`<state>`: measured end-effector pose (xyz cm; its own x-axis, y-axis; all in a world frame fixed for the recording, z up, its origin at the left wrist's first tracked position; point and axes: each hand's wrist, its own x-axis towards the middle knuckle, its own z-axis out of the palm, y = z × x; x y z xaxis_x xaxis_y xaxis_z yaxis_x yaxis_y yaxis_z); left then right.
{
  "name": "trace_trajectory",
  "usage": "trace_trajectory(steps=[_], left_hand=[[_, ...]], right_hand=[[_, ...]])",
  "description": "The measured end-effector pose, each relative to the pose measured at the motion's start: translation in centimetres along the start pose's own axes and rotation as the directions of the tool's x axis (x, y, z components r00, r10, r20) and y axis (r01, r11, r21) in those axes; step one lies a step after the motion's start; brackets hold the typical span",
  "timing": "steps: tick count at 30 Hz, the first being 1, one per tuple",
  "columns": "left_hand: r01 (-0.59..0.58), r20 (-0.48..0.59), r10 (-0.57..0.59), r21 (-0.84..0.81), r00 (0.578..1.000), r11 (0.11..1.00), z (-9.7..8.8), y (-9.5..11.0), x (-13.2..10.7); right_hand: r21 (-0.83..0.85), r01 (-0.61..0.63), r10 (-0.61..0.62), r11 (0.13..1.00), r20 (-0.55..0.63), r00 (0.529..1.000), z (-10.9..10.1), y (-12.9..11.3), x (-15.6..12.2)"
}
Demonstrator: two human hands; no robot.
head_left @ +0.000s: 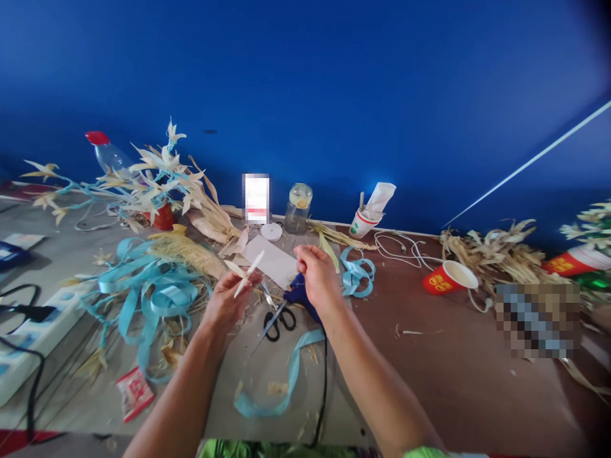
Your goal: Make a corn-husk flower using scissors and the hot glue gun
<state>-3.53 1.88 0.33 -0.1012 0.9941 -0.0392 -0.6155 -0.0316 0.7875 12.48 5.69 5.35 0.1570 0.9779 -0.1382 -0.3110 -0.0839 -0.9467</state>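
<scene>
My left hand [228, 298] pinches a small pale husk flower [245, 278] with pointed petals, held above the table. My right hand [316, 275] is closed, its fingertips pressed together to the right of the flower; anything between them is too small to make out. Partly hidden below my right hand lies a blue glue gun [296, 291] with a black cord running toward me. Black-handled scissors [280, 323] rest between my forearms. A light blue ribbon [272, 407] curls across the table in front of me. Behind my hands lies a pale flat card [271, 259].
At left stand husk flowers on blue stems [160, 181], with tangled blue ribbon [165, 296] and a white power strip [45, 340]. A glass jar [298, 213] and white cup [365, 222] stand behind. A red paper cup [442, 280] lies tipped at right, near dry husks [496, 251].
</scene>
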Motion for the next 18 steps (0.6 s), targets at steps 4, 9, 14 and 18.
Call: trace_trajectory(steps=[4, 9, 14, 18], left_hand=[[-0.106, -0.057, 0.104, -0.026, 0.993, 0.994, -0.2, 0.3, 0.5], [-0.140, -0.082, 0.138, -0.027, 0.987, 0.990, -0.5, 0.3, 0.6], [-0.124, -0.062, 0.122, -0.039, 0.991, 0.991, -0.9, -0.1, 0.6], [-0.095, -0.061, 0.094, -0.007, 0.994, 0.995, -1.1, -0.3, 0.6]], right_hand=[[-0.192, 0.138, -0.133, 0.972, 0.040, 0.990, -2.0, -0.2, 1.5], [-0.672, 0.356, -0.166, 0.650, 0.332, 0.929, -2.8, 0.0, 1.7], [-0.847, 0.439, -0.096, 0.300, 0.431, 0.897, -2.4, 0.5, 1.3], [-0.866, 0.471, -0.069, 0.168, 0.466, 0.882, -2.4, 0.7, 1.5]])
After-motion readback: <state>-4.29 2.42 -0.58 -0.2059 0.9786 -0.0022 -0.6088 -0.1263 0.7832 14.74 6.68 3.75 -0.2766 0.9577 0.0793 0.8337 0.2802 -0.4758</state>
